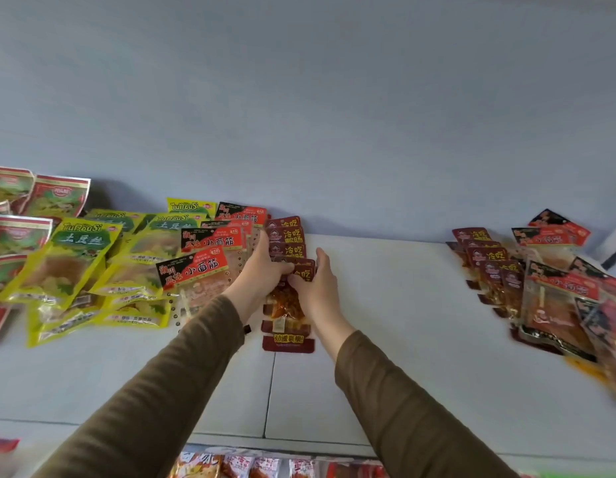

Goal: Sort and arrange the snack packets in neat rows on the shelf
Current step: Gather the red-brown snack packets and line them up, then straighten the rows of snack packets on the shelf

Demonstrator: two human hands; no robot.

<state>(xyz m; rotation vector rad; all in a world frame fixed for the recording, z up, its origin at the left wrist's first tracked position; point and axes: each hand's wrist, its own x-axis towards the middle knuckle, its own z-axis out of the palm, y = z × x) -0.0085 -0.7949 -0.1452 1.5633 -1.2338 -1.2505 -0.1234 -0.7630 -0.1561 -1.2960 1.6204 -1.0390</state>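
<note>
Both hands hold the front dark-red packet (288, 298): left hand (261, 270) and right hand (313, 281) pinch its top corners. This squares it onto its overlapping row on the shelf (386, 305).

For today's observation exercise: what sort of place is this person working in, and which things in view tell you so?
Probably a small shop or stockroom. A white shelf carries many identical snack packets grouped by kind: yellow packets, red-and-black packets, dark red packets. More packets show on a level below.
</note>
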